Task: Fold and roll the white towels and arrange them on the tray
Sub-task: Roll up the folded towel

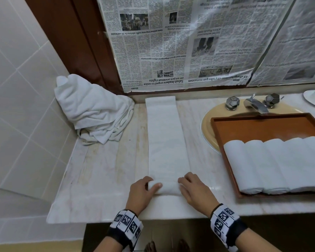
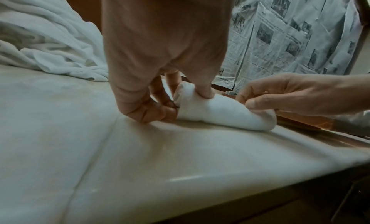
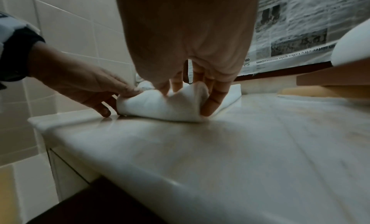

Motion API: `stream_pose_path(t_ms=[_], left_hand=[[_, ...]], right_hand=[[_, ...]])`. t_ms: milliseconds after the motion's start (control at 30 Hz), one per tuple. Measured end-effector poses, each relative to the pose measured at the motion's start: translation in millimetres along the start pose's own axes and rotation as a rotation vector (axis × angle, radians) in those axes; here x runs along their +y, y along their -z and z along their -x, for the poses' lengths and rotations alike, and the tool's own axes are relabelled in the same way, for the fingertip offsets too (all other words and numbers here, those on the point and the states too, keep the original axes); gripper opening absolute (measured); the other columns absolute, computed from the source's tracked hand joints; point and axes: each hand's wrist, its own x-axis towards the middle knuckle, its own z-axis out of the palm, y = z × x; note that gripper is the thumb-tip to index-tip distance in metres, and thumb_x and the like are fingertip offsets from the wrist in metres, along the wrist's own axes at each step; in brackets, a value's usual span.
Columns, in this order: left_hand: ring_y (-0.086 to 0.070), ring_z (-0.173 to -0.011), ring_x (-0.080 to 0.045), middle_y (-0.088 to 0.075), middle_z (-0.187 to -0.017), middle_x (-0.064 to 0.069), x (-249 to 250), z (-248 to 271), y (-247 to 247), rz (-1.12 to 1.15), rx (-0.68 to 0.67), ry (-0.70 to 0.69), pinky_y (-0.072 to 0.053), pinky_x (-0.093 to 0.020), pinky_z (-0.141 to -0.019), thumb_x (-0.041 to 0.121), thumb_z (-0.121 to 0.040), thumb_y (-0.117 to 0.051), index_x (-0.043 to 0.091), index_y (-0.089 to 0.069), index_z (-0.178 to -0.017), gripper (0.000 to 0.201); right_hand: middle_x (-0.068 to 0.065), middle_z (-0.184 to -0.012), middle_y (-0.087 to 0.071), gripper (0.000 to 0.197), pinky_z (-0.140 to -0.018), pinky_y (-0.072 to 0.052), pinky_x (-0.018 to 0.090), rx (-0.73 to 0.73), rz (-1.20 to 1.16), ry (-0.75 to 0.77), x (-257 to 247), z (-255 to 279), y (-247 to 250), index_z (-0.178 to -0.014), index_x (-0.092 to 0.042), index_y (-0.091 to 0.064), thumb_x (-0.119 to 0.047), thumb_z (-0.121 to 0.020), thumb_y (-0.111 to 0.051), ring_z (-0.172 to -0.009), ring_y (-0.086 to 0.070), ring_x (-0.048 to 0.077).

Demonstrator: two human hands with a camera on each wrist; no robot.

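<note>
Marble counter (image 1: 102, 170): a loose towel heap (image 1: 93, 110) sits in its back-left corner. At the front edge the left hand (image 1: 142, 192) and right hand (image 1: 195, 192) pinch the rolled end of the folded towel strip (image 1: 166, 139). Rolled towels (image 1: 273, 164) fill the tray (image 1: 262, 122) on the right.
</note>
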Motion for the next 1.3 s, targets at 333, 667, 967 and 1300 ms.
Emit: stream_pose_path(t_ms=[333,667,967,1300], left_hand=[[-0.045,-0.115,-0.012,-0.045,-0.130,0.012,0.1,16.7,-16.5,-0.293,0.075,-0.303,-0.041,-0.030,-0.089,0.049,-0.092,-0.061,0.033,-0.059,-0.124,0.036],[-0.057,-0.101,-0.006,-0.069,-0.111,0.010,4.2,3.1,-1.7,-0.112,-0.101,-0.177,-0.042,-0.025,-0.092,0.051,-0.088,-0.069,0.031,-0.072,-0.115,0.034],[-0.057,-0.103,-0.014,-0.057,-0.108,0.003,8.2,1.0,-2.8,-0.118,0.002,0.004,-0.039,-0.023,-0.083,0.058,-0.089,-0.063,0.026,-0.066,-0.118,0.043],[-0.045,-0.116,-0.008,-0.051,-0.123,0.016,4.1,26.8,-8.2,-0.361,-0.065,-0.266,-0.045,-0.027,-0.088,0.055,-0.086,-0.064,0.037,-0.057,-0.125,0.044]], right_hand=[[-0.003,-0.121,-0.052,0.040,-0.085,-0.045,0.032,-0.161,-0.012,-0.113,-3.6,-13.9,10.4,-0.128,-0.020,-0.059,-0.036,-0.092,-0.054,-0.114,-0.047,0.017],[-0.009,-0.120,-0.056,0.035,-0.081,-0.046,0.033,-0.149,-0.062,-0.230,-1.7,-14.6,18.7,-0.125,-0.029,-0.052,-0.040,-0.092,-0.047,-0.101,-0.058,0.019],[-0.003,-0.097,-0.061,0.043,-0.057,-0.049,0.032,-0.084,0.256,0.009,-3.0,4.1,2.5,-0.103,-0.021,-0.067,-0.047,-0.076,-0.046,-0.084,-0.061,0.020],[-0.002,-0.110,-0.045,0.013,-0.093,-0.033,0.024,-0.212,-0.271,-0.213,1.4,-6.2,9.8,-0.101,-0.019,-0.058,-0.031,-0.096,-0.053,-0.111,-0.038,0.017]])
